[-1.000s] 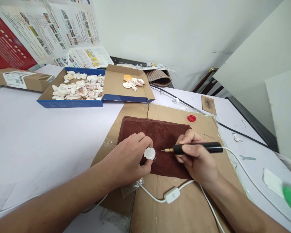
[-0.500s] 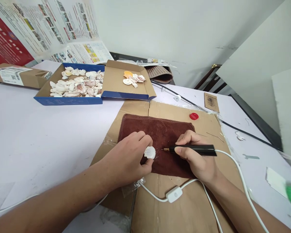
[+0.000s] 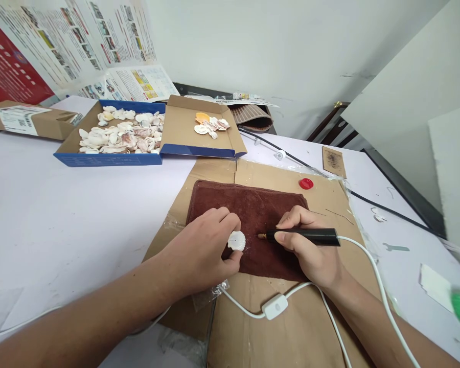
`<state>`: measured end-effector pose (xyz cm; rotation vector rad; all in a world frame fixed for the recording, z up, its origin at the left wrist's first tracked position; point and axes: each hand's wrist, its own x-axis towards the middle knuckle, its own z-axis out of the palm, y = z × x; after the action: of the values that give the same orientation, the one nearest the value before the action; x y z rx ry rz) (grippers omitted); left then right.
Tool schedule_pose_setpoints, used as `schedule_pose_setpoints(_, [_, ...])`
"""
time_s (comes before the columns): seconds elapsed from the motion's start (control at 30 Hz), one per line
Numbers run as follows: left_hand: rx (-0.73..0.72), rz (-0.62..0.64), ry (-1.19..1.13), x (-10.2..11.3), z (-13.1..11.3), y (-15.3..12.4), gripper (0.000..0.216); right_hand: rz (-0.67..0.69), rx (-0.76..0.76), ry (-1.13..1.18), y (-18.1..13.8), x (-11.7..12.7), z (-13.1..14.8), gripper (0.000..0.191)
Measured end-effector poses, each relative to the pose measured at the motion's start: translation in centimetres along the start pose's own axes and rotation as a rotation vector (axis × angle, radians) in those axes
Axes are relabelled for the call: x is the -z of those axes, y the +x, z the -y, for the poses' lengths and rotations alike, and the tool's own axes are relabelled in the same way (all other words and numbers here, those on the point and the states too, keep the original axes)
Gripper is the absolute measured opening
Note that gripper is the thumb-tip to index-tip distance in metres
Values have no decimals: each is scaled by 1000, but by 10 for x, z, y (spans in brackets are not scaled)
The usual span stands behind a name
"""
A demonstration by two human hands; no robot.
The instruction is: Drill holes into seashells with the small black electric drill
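My left hand pinches a small white scallop shell between thumb and fingers, pressing it on a brown cloth. My right hand grips a black pen-shaped drill like a pencil, lying nearly flat. Its brass tip points left at the shell and stops a short gap away from it. A white cord with an inline switch runs from the drill's back end.
The cloth lies on flattened cardboard on a white table. At the back, a blue-edged box holds several shells, and its open lid holds a few more. A red cap and a black cable lie to the right.
My right hand has drawn the drill a little leftward and lower, bringing the tip nearer the shell. The view has shifted slightly. The left hand keeps its hold on the shell.
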<state>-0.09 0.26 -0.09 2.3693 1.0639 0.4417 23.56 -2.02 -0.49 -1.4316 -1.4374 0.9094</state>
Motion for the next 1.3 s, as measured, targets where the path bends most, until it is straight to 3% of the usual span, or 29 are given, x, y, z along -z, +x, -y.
schedule_pose_setpoints(0.43, [8, 12, 8, 0, 1, 0, 11, -1, -4, -20, 1, -1, 3, 15])
schedule_pose_setpoints(0.73, [15, 13, -10, 0, 0, 0, 12, -42, -91, 295, 1, 0, -3, 16])
schedule_pose_setpoints(1.3, [-57, -116, -88, 3, 10, 0, 24, -28, -60, 430, 0, -2, 5, 13])
